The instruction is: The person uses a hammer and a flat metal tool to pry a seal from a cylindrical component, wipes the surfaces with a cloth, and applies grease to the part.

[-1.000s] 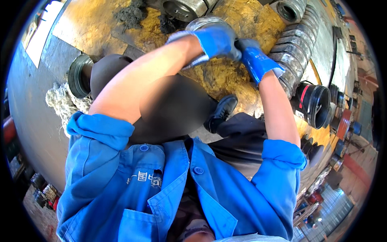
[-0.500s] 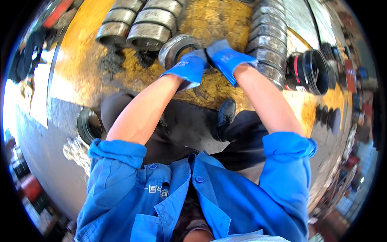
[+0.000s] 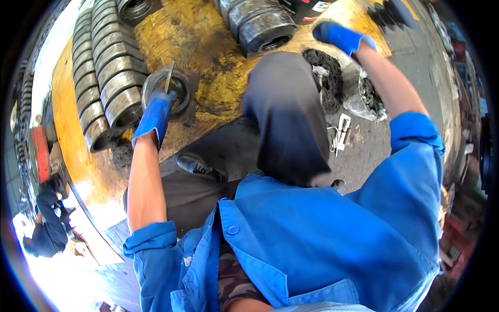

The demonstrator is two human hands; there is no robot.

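Observation:
My left hand (image 3: 160, 110), in a blue and grey glove, is closed on a thin grey metal strip (image 3: 170, 75) that points upward. It is held over a thick metal ring (image 3: 182, 101) lying on the yellow, stained work surface. The ring's inside is partly hidden by the glove. Out to the right, my right hand (image 3: 338, 37), gloved the same way, reaches past a dark, fibrous black heap (image 3: 328, 78). Its fingers are blurred and turned away, so whether it grips anything does not show.
Two long rows of metal rings (image 3: 112, 67) lie at the left, and another row (image 3: 254, 23) at the top middle. By my right forearm stands a clear plastic bag (image 3: 358, 101) of black scraps. A white and metal tool (image 3: 341, 131) lies on the floor. A person (image 3: 49, 223) is far left.
My view has swung to the right. My hands, formerly close together by the ring, are now far apart: the left remains at the ring with the metal strip visible, the right stretches rightward.

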